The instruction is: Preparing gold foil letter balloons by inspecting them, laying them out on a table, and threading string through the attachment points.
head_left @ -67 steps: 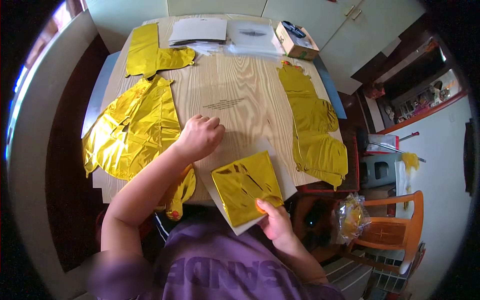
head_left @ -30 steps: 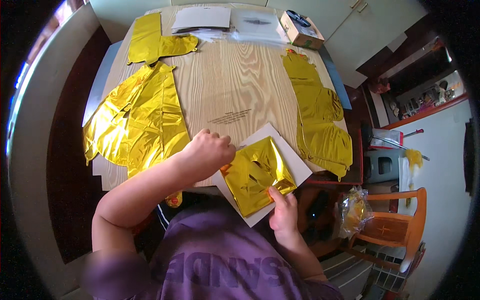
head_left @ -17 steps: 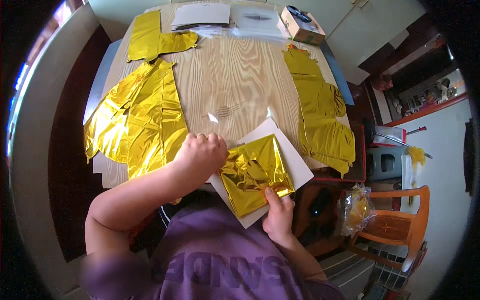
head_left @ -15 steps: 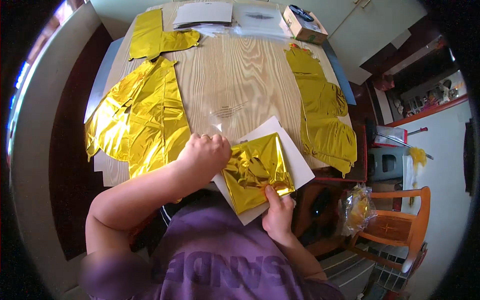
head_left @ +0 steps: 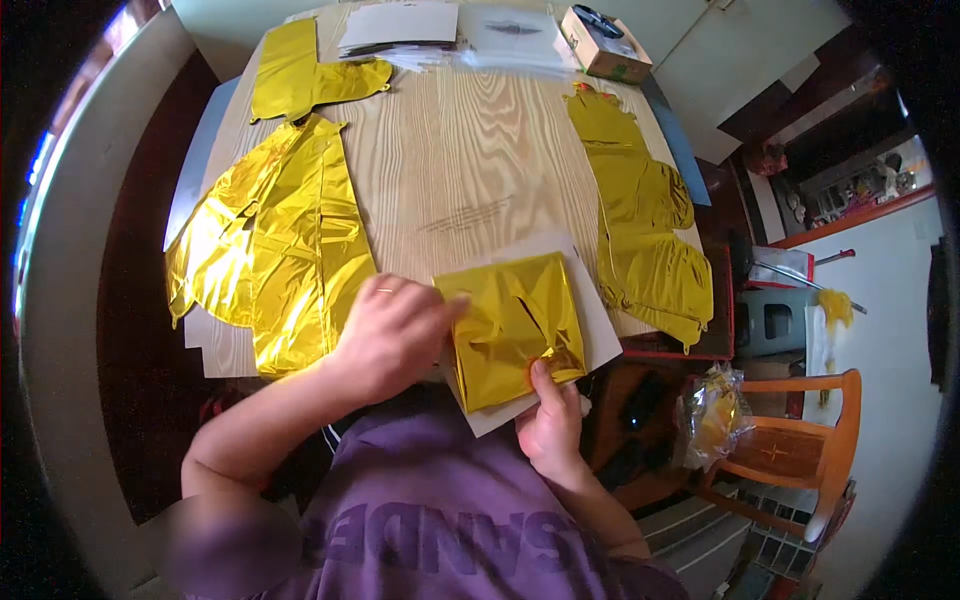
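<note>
A folded gold foil balloon (head_left: 515, 325) lies on a white card (head_left: 598, 330), held over the table's near edge. My right hand (head_left: 553, 425) grips both at the lower right corner, its thumb on top of the foil and its fingers underneath. At the foil's left edge is my left hand (head_left: 390, 340), closed, with the fingers curled and the tips slightly blurred; whatever they pinch is not clear. Just beyond the card, faint print marks a clear plastic film (head_left: 465, 215) on the wooden table.
Flat gold foil balloons lie at the left (head_left: 290, 240), far left (head_left: 290, 70) and right (head_left: 645, 220) of the table (head_left: 470, 130). Along the back are a stack of white cards (head_left: 400, 25), clear bags (head_left: 510, 40) and a small box (head_left: 605, 45). A wooden chair (head_left: 790, 445) stands right.
My left hand has shifted slightly down and left, its fingers now against the foil's edge. The folded balloon and card have turned a little and lie flatter. The right hand keeps its grip.
</note>
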Motion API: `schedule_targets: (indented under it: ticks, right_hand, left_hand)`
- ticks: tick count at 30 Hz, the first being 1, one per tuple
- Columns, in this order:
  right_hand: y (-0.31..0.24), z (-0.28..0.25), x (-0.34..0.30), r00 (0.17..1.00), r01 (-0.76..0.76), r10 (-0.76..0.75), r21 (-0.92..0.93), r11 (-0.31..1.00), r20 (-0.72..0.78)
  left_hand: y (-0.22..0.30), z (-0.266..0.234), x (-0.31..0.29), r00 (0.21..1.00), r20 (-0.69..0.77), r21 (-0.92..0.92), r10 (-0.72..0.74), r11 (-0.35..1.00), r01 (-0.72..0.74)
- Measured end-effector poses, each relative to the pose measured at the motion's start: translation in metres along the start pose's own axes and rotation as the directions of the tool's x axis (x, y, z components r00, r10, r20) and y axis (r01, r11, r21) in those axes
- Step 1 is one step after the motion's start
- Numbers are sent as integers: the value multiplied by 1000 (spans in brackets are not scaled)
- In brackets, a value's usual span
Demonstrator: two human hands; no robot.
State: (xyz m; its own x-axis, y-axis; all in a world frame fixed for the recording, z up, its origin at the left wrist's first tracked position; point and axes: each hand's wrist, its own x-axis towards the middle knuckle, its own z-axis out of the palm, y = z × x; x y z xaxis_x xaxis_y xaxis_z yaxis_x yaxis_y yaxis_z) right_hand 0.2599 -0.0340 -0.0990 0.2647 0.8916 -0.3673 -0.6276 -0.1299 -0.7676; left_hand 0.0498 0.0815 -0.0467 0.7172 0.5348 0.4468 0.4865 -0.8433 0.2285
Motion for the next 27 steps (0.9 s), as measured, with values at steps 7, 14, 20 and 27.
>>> schedule_targets:
  ticks: [7,14,20,27]
  right_hand:
    - [0,16,-9,978,-134,110,125,983,177]
    - [4,32,-18,985,-23,16,40,999,175]
    - [-3,-27,-28,965,-21,47,-101,995,257]
    - [-89,-24,26,897,-226,304,-259,939,321]
  left_hand:
    - [16,3,-1,443,402,-888,-801,-459,-24]
    - [23,-11,-15,509,701,-684,-500,-674,280]
    - [18,-18,-51,467,806,-559,-364,-727,399]
    - [17,-17,-38,490,856,-490,-167,-563,665]
